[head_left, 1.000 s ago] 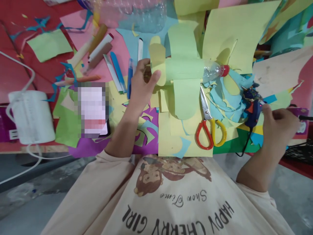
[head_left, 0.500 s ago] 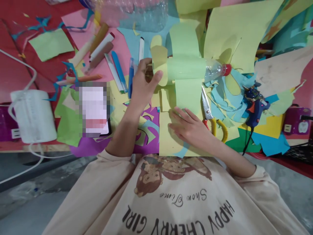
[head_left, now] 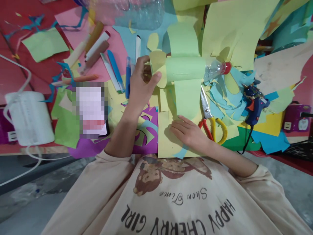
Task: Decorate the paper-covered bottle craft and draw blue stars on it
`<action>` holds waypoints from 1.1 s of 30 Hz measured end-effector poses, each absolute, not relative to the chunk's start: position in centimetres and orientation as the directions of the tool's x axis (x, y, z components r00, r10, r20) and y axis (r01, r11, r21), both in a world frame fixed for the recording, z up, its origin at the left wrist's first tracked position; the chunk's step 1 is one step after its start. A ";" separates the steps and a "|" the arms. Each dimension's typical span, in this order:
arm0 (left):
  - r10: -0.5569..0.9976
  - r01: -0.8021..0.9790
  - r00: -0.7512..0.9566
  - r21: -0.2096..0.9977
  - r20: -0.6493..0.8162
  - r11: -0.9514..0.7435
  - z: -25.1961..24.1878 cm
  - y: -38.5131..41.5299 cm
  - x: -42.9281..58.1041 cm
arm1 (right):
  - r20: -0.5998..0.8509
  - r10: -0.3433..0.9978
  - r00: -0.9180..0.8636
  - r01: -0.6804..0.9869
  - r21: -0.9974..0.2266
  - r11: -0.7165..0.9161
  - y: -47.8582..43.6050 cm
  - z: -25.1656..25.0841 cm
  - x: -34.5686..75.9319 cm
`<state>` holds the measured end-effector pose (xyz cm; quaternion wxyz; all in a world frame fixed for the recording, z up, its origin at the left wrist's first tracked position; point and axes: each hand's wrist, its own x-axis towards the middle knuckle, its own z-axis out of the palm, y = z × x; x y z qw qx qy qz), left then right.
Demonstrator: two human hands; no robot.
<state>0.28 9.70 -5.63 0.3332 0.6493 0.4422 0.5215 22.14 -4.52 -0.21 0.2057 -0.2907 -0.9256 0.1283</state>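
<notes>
Green paper wraps the bottle [head_left: 188,68], lying sideways on the tabletop [head_left: 14,78]. Left hand [head_left: 140,86] clasps its base end; right hand [head_left: 189,132], open and flat, presses the lower paper wing [head_left: 187,98]. Best pressed evenly along the wing while the bottle is kept from rolling.

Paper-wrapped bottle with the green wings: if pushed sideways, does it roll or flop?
The bottle lies on its side and looks empty and clear near the red cap, so it is probably light. The green wings rest flat across the paper scraps and would likely block rolling, but they look thin and floppy. The left hand grips its tail end.
</notes>
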 end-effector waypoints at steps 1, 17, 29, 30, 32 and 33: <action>0.920 0.226 0.053 0.893 0.388 -0.390 -5.6 9.7 0.4 | 0.308 0.596 -0.742 0.485 -0.367 0.794 -4.4 -0.2 22.0; 0.906 0.324 0.070 0.849 0.418 -0.417 -7.6 10.2 -0.5 | 0.338 0.626 -0.702 0.569 -0.261 0.779 -6.4 -0.4 21.5; 0.655 0.491 -0.162 0.636 0.738 -0.596 -1.3 7.4 0.7 | 0.344 0.812 -0.471 0.413 -0.728 0.548 -3.5 1.8 23.5; 0.657 0.516 -0.077 0.594 0.750 -0.618 -0.7 7.0 0.9 | 0.300 0.865 -0.403 0.417 -0.781 0.465 -2.8 2.3 23.6; 0.614 0.518 0.097 0.487 0.783 -0.703 -0.1 6.6 1.3 | 0.232 0.943 -0.239 0.394 -0.864 0.313 -1.0 3.1 23.8; 0.590 0.508 0.171 0.443 0.789 -0.739 -0.1 6.5 1.4 | 0.212 0.965 -0.155 0.367 -0.894 0.256 0.0 3.4 23.9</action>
